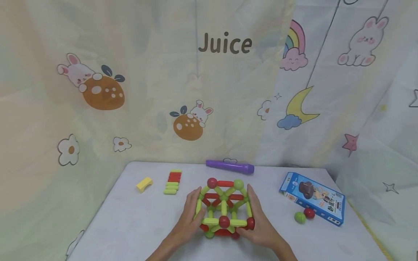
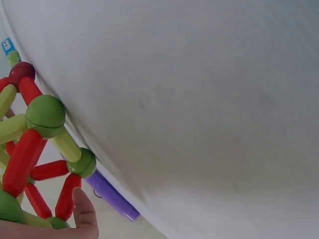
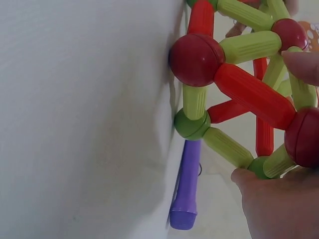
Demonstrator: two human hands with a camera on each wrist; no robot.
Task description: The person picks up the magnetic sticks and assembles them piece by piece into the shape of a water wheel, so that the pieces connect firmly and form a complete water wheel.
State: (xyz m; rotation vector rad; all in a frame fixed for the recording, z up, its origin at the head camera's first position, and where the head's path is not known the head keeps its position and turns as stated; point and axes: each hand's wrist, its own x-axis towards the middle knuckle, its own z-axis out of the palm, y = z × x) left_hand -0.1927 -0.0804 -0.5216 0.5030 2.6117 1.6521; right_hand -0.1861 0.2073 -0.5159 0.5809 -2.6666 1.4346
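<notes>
In the head view, a frame of magnetic balls and rods (image 1: 224, 208), in red and light green, is held between both hands near the front of the table. My left hand (image 1: 186, 223) grips its left side, thumb at the front and fingers behind. On the opposite side, my right hand (image 1: 261, 226) holds the frame with its thumb by the lower front balls. The left wrist view has a green ball (image 2: 46, 115) of the frame up close, with the left fingertips below. In the right wrist view, a dark red ball (image 3: 197, 59) faces the camera.
A purple tapered tube (image 1: 230, 166) lies at the back of the white table (image 1: 130, 224). Left of it are a row of loose rods (image 1: 171, 184) and a yellow arch block (image 1: 144, 185). At right, a green ball (image 1: 300, 217) and red ball (image 1: 309, 213) lie beside a blue box (image 1: 315, 197).
</notes>
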